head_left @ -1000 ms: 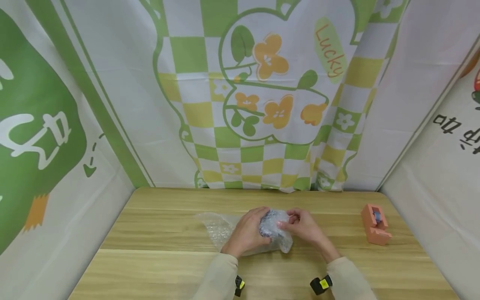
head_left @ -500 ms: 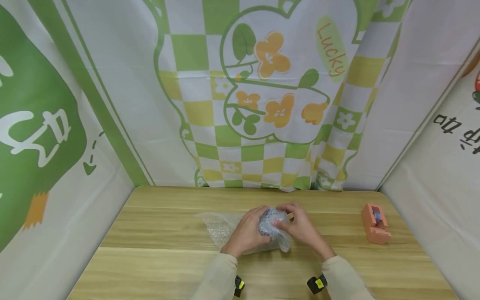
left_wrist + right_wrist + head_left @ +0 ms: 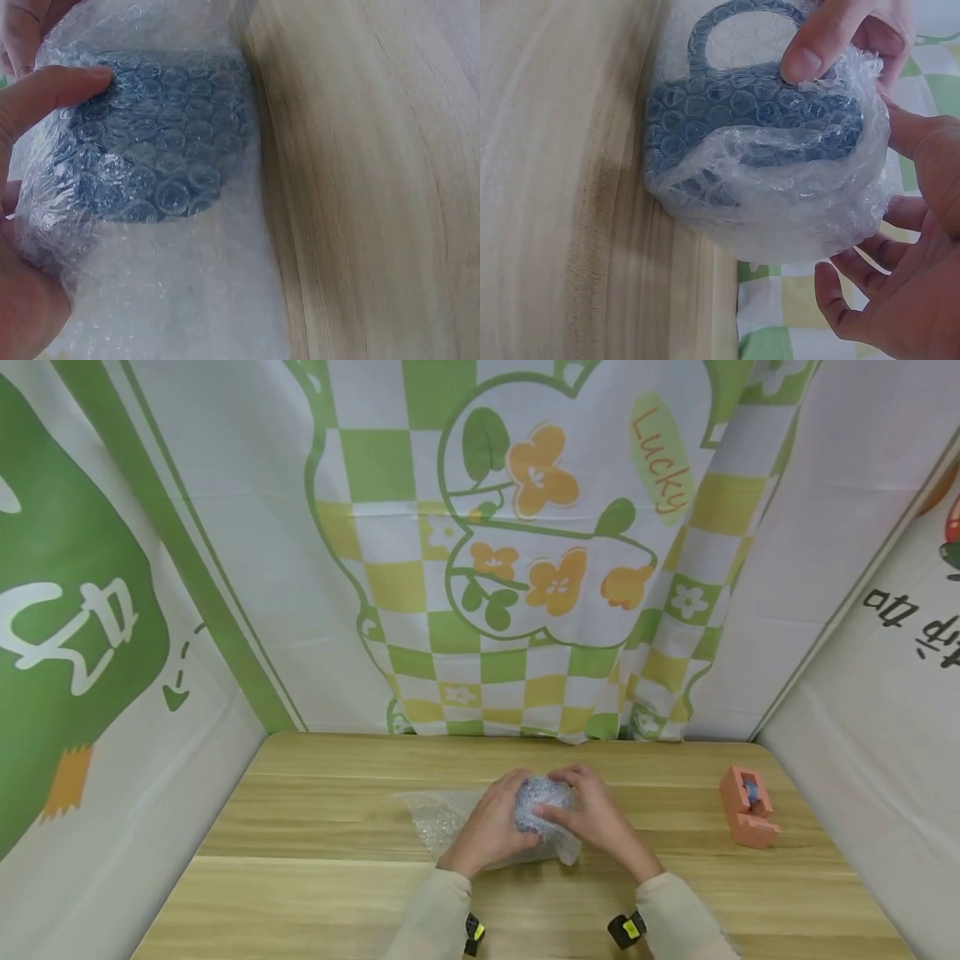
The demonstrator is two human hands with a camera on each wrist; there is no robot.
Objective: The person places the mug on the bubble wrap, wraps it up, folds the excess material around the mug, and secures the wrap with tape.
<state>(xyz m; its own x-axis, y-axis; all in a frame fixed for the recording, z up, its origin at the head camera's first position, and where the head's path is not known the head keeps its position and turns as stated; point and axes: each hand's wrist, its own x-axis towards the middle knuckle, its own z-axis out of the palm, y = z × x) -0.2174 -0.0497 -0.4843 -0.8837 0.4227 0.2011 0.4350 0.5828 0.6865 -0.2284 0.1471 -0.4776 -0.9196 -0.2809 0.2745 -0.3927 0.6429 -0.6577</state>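
A blue mug (image 3: 165, 142) lies inside clear bubble wrap (image 3: 433, 817), whose loose end spreads to the left over the table. Its curved handle (image 3: 697, 45) shows through the plastic in the right wrist view. From the left, my left hand (image 3: 487, 828) grips the wrapped mug, thumb on the near side and fingers over the far side. My right hand (image 3: 598, 814) holds the other side, with its thumb on the wrap's front and its fingers curled behind. Crumpled plastic bunches at the mug's right end, and a flap hangs toward me.
A coral tape dispenser (image 3: 756, 832) with a blue roll stands at the right on the wooden table (image 3: 315, 893). A green and white checked curtain (image 3: 502, 693) hangs at the table's back edge, with printed cloth walls on both sides.
My right hand has shifted left and slightly forward, going from pinching the wrap's right edge to reaching round the bundle. My left hand keeps its grip. The mug has barely moved.
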